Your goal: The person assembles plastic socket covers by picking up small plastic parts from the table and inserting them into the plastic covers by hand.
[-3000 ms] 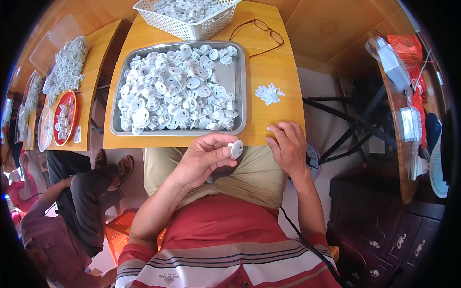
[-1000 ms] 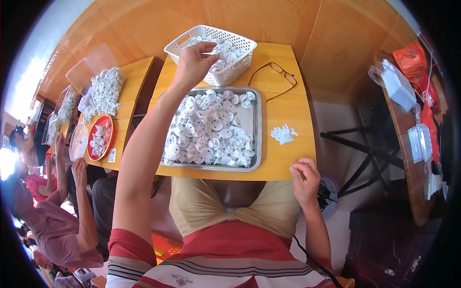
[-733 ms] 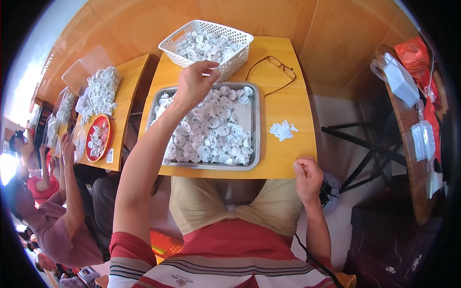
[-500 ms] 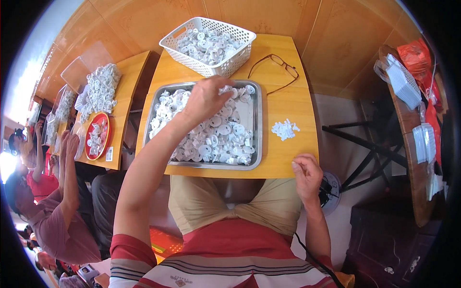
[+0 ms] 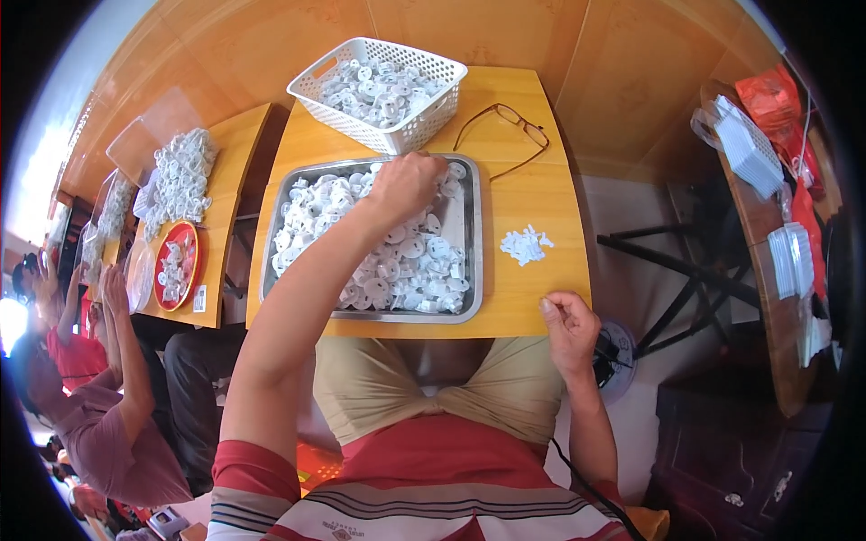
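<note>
My left hand (image 5: pixel 409 189) reaches over the far side of a shallow metal tray (image 5: pixel 477 252), which holds a heap of small white plastic parts (image 5: pixel 415 270) with round heads. Its fingers curl down among the parts and are closed; whatever they grip is hidden under the hand. By the front right corner of the table, my right hand (image 5: pixel 570 334) is half curled, thumb against the fingertips. Anything in that pinch is too small to make out. A little pile of tiny white pieces (image 5: pixel 526 244) lies on the table beyond it.
Behind the tray stands a white perforated basket (image 5: pixel 397 140) full of similar parts, with folded-out eyeglasses (image 5: pixel 532 135) beside it. To the left, a co-worker (image 5: pixel 108 397) sits at another table with a red dish (image 5: pixel 190 279). A side table (image 5: pixel 767 270) with packaged stacks stands right.
My left hand has come down on the parts at the tray's far side, its fingers now curled in. The right hand stays near the table corner. The whole view has shifted slightly.
</note>
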The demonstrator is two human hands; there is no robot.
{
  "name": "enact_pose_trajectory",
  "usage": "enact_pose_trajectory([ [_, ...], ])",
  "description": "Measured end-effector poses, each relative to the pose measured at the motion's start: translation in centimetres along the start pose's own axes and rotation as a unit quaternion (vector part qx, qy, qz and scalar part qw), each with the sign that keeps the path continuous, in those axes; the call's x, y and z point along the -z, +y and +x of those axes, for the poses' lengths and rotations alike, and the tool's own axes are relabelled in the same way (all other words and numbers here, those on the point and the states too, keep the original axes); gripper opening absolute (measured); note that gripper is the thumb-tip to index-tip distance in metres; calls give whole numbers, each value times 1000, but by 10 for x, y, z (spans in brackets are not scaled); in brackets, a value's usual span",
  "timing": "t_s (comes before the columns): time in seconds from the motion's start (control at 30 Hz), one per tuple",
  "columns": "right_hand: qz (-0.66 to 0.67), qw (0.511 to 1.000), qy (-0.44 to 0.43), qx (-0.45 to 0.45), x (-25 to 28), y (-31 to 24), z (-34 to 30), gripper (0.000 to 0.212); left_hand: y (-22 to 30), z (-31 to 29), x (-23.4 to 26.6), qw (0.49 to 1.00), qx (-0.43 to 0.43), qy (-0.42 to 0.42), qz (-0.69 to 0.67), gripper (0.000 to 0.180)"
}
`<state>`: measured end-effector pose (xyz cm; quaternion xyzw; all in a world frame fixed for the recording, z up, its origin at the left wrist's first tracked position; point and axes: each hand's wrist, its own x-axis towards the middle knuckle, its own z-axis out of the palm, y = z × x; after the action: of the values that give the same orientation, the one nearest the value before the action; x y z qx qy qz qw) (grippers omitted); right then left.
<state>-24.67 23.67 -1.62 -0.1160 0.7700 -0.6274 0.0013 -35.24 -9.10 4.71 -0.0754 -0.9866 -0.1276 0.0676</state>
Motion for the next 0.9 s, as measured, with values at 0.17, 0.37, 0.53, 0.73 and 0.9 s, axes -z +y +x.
enact_pose_trajectory([
  [0.17,7,997,4,70,-3,0,6,8,-9,-3,-2,999,-31,9,-24,27],
  [0.37,22,998,8,55,-2,9,3,7,-14,0,0,997,-18,-32,-67,34],
  [0.53,6,998,29,57,-6,3,4,7,-16,-1,-2,998,-8,-33,-55,36],
  [0.73,-16,997,12,79,-2,6,6,7,-2,-1,3,997,30,-47,-55,34],
  [0.9,13,998,4,59,-2,6,6,7,-1,-4,0,998,8,-35,-49,26],
])
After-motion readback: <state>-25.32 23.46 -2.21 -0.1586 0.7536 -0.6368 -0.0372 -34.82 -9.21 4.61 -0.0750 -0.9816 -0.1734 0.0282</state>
